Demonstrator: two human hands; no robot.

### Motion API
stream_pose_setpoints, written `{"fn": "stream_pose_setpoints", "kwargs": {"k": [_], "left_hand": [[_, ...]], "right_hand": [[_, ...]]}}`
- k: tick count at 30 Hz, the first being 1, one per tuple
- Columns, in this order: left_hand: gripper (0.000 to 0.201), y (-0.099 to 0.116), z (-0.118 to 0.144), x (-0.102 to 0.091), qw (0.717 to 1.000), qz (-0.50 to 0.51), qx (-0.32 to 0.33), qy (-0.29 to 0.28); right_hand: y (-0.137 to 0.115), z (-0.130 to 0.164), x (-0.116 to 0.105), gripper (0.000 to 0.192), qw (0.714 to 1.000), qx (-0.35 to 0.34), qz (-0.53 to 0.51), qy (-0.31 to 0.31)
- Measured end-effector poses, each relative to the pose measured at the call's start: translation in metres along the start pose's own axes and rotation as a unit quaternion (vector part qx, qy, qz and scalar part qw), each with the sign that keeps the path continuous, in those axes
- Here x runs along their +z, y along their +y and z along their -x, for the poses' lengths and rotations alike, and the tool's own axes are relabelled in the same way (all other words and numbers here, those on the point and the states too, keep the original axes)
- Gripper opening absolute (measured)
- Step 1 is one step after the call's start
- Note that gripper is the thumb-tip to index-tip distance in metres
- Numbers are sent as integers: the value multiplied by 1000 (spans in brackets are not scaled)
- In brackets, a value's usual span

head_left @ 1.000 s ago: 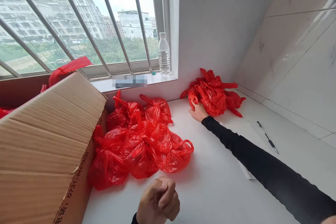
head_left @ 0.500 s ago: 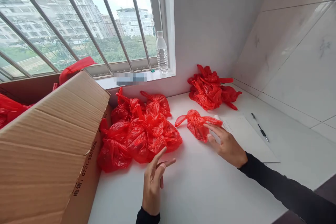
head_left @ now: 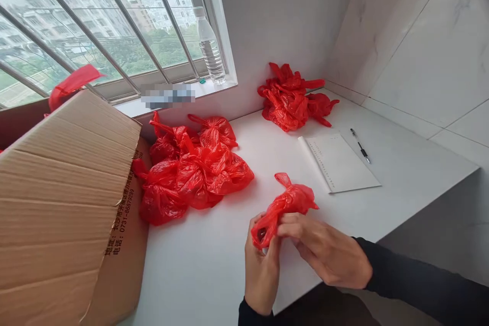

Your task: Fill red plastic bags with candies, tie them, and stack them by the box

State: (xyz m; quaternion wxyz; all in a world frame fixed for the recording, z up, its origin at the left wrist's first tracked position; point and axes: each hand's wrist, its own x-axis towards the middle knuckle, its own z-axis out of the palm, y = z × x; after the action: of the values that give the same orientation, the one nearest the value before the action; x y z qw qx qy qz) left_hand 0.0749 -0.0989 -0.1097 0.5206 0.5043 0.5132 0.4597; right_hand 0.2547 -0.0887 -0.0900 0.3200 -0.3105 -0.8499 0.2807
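A small red plastic bag (head_left: 292,198) is between my two hands near the table's front edge. My left hand (head_left: 263,265) grips one end of it, thumb and fingers around a loop of the film. From the right, my right hand (head_left: 323,247) pinches the same bag close to my left fingertips. Its contents are hidden by the film. To the left, a cluster of tied, filled red plastic bags (head_left: 206,173) sits beside the cardboard box. Another heap of red plastic bags (head_left: 290,102) lies against the back wall.
On the left stands an open cardboard box (head_left: 57,188) with red plastic showing at its top. A notebook (head_left: 344,163) and a pen (head_left: 360,145) lie at the right of the white table (head_left: 191,275). On the barred window's sill is a water bottle (head_left: 211,48).
Both hands have come together on the small red bag, which has moved toward me from beside the notebook. My left hand has gone from open to gripping it. The view has shifted too.
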Motion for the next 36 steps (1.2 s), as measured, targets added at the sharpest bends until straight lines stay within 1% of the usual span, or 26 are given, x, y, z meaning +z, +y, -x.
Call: {"fn": "stream_pose_setpoints", "kwargs": {"k": [2, 4, 5, 6, 7, 9, 11, 12, 15, 16, 18, 19, 22, 24, 26, 30, 32, 33, 34, 35, 36], "left_hand": [[27, -5, 3, -8, 999, -7, -14, 42], [23, -7, 8, -19, 998, -11, -24, 58], [21, -6, 11, -25, 998, -11, -24, 65], [19, -6, 15, -29, 997, -11, -20, 70], [18, -4, 19, -33, 997, -11, -15, 73], [16, -2, 27, -37, 997, -12, 2, 72], [11, -2, 36, -38, 998, -25, 21, 57], [10, -3, 41, -38, 998, -35, 31, 43], [17, -9, 49, -37, 997, -51, 58, -1], [22, -11, 49, -36, 997, -47, 65, -8], [34, -14, 48, -33, 997, -41, 71, -7], [35, -13, 45, -31, 996, -48, 70, -2], [22, -10, 37, -21, 991, -110, 77, 11], [15, -9, 32, -17, 982, -157, 99, 24], [7, -11, 29, -19, 972, -191, 125, 48], [11, -15, 30, -42, 952, -234, 149, 133], [14, -12, 33, -50, 945, -248, 147, 153], [17, -9, 35, -51, 945, -253, 147, 149], [24, -6, 36, -50, 945, -259, 152, 132], [33, -2, 37, -46, 943, -271, 161, 107], [41, 1, 38, -41, 938, -290, 174, 79]], "right_hand": [[-1, 5, -2, 54, 998, 27, -29, 51], [2, 9, -7, 45, 991, 61, -5, 119], [5, 10, -9, 42, 987, 78, 16, 139], [8, 10, -11, 41, 984, 96, 36, 142], [10, 10, -12, 41, 984, 111, 50, 128], [15, 10, -12, 42, 988, 124, 57, 70], [17, 10, -9, 38, 991, 117, 56, 24], [18, 10, -7, 35, 992, 110, 59, 15], [20, 12, -1, 29, 993, 92, 77, 15], [20, 12, 1, 28, 992, 89, 82, 15], [18, 14, 3, 27, 992, 84, 88, 13], [17, 14, 3, 26, 992, 86, 88, 12], [11, 17, 3, 22, 991, 103, 81, 11], [8, 19, 1, 18, 991, 116, 72, 6], [7, 23, -2, 14, 991, 121, 60, 4], [10, 30, -13, 12, 986, 152, 50, 44], [12, 30, -16, 10, 982, 176, 47, 55], [13, 29, -16, 8, 981, 183, 47, 54], [13, 27, -14, 6, 980, 184, 52, 49], [12, 24, -12, 8, 981, 180, 60, 41], [12, 21, -9, 16, 982, 173, 69, 30]]}}
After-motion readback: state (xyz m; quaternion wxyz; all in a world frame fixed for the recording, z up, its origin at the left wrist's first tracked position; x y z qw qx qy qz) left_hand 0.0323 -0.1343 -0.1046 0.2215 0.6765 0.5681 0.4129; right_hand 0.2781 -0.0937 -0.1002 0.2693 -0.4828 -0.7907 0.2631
